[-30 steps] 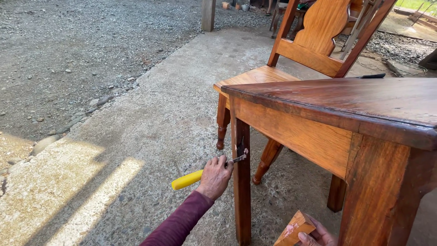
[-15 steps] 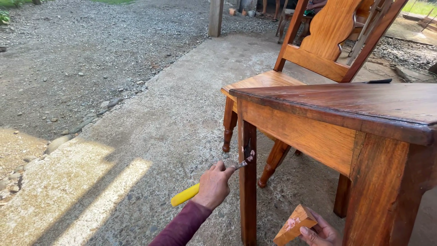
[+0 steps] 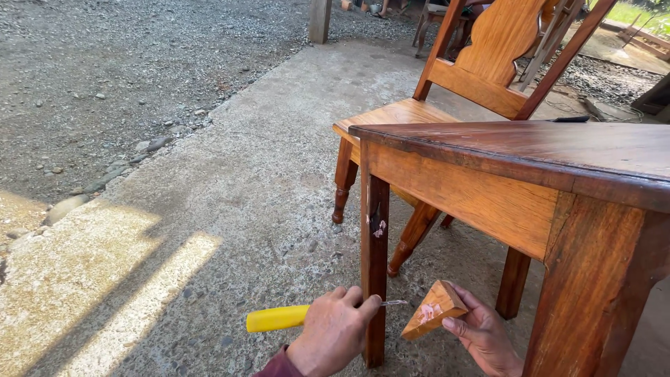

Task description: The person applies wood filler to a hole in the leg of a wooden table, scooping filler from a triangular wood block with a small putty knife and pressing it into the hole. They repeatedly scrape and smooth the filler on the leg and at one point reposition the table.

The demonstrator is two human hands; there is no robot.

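Note:
My left hand (image 3: 333, 329) grips a tool with a yellow handle (image 3: 276, 318). Its thin metal tip (image 3: 393, 303) pokes out to the right, past the near leg (image 3: 374, 251) of a brown wooden table (image 3: 530, 150). My right hand (image 3: 484, 334) holds a small triangular wood block (image 3: 433, 309) with pinkish filler on its face, just right of that tip. A pale pinkish smear (image 3: 379, 229) shows higher up on the table leg.
A wooden chair (image 3: 453, 91) stands behind the table on a concrete slab (image 3: 265, 174). Gravel (image 3: 105, 77) lies to the left. A wooden post (image 3: 320, 19) stands at the back, and a thick table leg (image 3: 593, 293) is close at right.
My left hand and the tool have dropped from mid-leg height to low on the leg. The right hand has brought the wood block up beside the tool tip. The view moved closer.

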